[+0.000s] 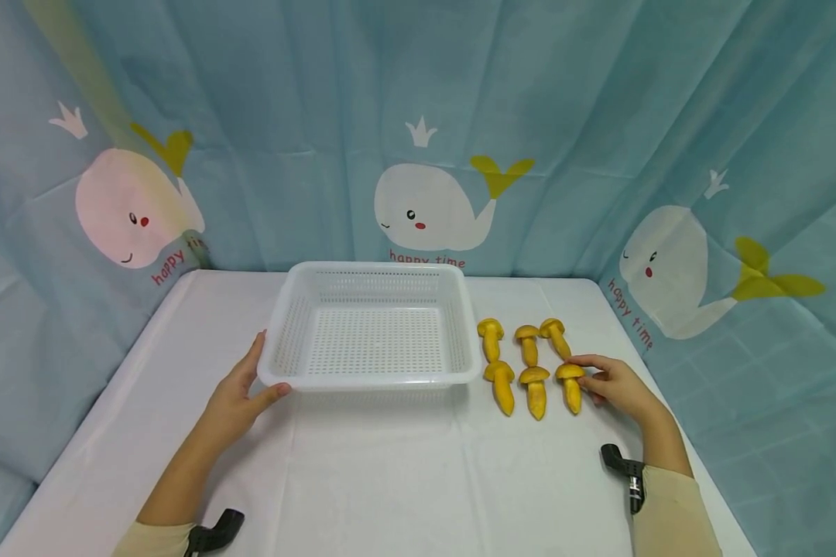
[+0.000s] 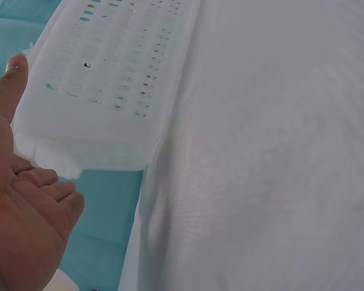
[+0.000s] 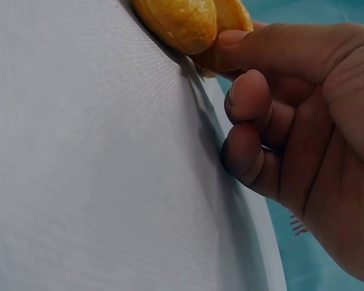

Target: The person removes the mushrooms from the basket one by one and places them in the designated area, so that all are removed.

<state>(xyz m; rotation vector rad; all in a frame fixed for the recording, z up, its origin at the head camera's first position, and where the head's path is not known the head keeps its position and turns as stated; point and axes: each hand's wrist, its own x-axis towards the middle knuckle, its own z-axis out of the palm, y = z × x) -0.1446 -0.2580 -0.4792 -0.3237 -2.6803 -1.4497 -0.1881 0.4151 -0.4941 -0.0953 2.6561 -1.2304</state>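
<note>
A white perforated plastic basket (image 1: 375, 384) stands on the table. My left hand (image 1: 235, 401) holds its front left corner, thumb at the front rim and fingers along the left side. In the left wrist view, the thumb and curled fingers of the left hand (image 2: 30, 188) lie around the basket's end (image 2: 97, 136). To the basket's right, several yellow mushrooms lie in two rows. At the right end of the front row, my right hand (image 1: 616, 387) pinches a mushroom (image 1: 572, 393) by its cap. The right wrist view shows thumb and forefinger at the yellow mushroom (image 3: 182, 24), other fingers curled.
Other mushrooms (image 1: 536, 398) lie close beside the pinched one, with another (image 1: 556, 336) just behind it. A white cloth (image 1: 383, 480) covers the table. Blue curtains (image 1: 306, 209) with whale prints hang along the back and both sides.
</note>
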